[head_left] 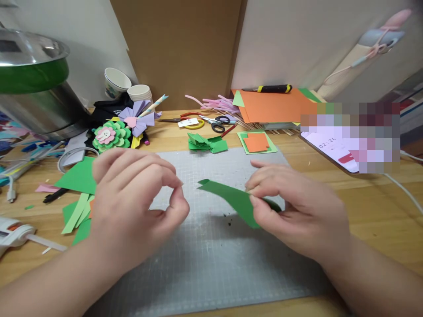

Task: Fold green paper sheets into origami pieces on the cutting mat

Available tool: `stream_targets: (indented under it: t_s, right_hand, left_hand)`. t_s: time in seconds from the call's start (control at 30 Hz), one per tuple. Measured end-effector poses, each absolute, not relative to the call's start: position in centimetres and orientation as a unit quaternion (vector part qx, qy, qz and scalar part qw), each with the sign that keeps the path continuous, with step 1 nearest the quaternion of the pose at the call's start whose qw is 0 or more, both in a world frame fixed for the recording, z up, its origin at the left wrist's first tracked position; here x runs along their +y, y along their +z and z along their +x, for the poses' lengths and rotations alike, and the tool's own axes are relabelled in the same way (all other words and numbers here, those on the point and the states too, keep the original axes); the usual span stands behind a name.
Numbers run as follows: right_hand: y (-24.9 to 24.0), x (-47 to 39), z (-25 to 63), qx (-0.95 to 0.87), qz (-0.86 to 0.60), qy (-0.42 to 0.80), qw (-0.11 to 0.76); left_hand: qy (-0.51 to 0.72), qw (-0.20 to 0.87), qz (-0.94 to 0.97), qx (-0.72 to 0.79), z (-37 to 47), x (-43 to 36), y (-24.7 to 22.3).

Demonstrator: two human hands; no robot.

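Note:
My right hand (291, 207) pinches a green paper piece (231, 198) between thumb and forefinger. The paper's far end points left and is curled at its tip; it hangs above the grey cutting mat (211, 273). To the left, my left hand (142, 202) is raised over the mat with thumb and forefinger tips pressed together in a ring. Whether anything tiny is between those tips is too small to tell. A gap separates the left fingertips from the paper. Folded green paper pieces (206, 143) lie at the mat's back edge.
Scissors (218, 124), orange and green paper squares (257, 142) and orange sheets (274, 108) with a cutter (276, 89) lie behind the mat. A phone (333, 147) is at right. Left are paper flowers (110, 134), green scraps (77, 176), a glue gun (15, 233) and a metal pot (36, 88).

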State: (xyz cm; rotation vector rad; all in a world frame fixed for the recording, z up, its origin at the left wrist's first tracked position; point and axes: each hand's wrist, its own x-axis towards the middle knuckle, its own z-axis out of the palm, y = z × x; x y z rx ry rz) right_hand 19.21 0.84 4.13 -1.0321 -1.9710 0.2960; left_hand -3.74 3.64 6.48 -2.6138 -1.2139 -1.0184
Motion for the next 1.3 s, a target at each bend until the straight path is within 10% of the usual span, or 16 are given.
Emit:
stream_targets:
  t_s: [0.3,1.07,1.3]
  right_hand:
    - [2.9,-0.3,17.1,-0.781,-0.387,0.274,0.406]
    - [2.2,1.4,18.2,-0.723,-0.464,0.358,0.366]
    - [1.9,3.1,19.7,-0.621,-0.524,0.41,0.415]
  left_hand:
    - [-0.288,-0.247,-0.873,-0.306,-2.0,3.0,5.1]
    - [-0.38,-0.306,-0.794,-0.363,-2.7,3.5,4.7]
    - [-0.461,-0.474,-0.564,-0.495,-4.0,5.6,4.4]
